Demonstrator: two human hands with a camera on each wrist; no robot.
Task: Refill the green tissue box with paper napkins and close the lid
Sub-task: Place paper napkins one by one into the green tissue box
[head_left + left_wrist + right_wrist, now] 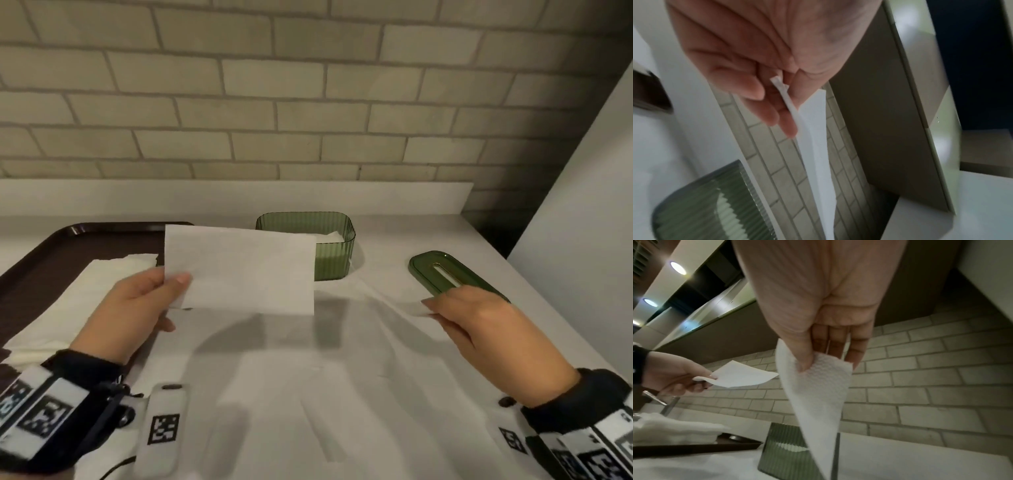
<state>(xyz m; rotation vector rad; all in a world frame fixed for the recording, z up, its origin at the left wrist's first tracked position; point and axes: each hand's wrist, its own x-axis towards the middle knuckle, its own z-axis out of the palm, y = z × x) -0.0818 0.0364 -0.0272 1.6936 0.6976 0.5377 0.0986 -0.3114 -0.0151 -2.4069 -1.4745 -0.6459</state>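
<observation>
The green ribbed tissue box [334, 253] stands open at the back of the white counter, with white napkins inside. Its green slotted lid [424, 263] lies on the counter to the right. My left hand [174, 284] pinches the left edge of a folded white napkin [239, 267], held up in front of the box. In the left wrist view, thumb and fingers [785, 100] clamp that napkin [816, 146] edge-on. My right hand [428, 308] pinches a corner of a second napkin [387, 294] that stretches back towards the box. The right wrist view shows this napkin [818, 394] hanging down over the box [781, 451].
A dark brown tray [51, 246] at the left carries a stack of white napkins [85, 291]. A brick wall runs behind the counter, and a white panel [582, 205] closes off the right side. The lid lies just beyond my right hand.
</observation>
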